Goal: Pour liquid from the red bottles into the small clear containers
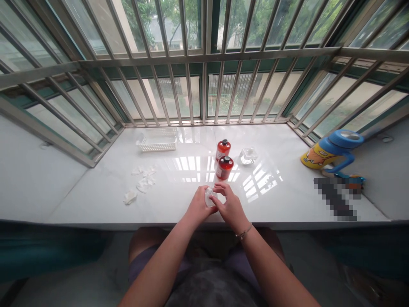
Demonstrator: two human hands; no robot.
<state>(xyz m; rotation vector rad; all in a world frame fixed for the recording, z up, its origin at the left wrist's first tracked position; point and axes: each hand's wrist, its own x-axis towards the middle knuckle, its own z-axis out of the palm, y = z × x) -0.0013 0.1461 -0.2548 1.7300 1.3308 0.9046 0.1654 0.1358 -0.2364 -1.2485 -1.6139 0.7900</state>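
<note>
A small clear container point(209, 199) is held low over the near part of the white countertop point(96, 204), in front of the person's body. It is gripped around its side by the left hand point(198, 204). Its narrower, knob-like end is pointed away from the body, toward the window, and its long axis appears to be directed roughly the same way; how far it is tilted cannot be told. The right hand point(227, 203) is brought against its right side, thumb and fingers bent and set narrowly apart; whether anything is pinched there cannot be told. What is inside is too small to be made out.

Just beyond the hands, two red bottles are stood upright, the nearer one point(224, 169) partly covering the farther one point(223, 150). Both are topped with black caps, and pale labels are carried on their sides, the print too small to be read. To their right a square clear dish point(248, 156) is placed. A white perforated basket point(158, 146) is set lengthwise along the window side. At the right, a cartoon figure is shown on a yellow-and-blue flask point(322, 149).
</note>
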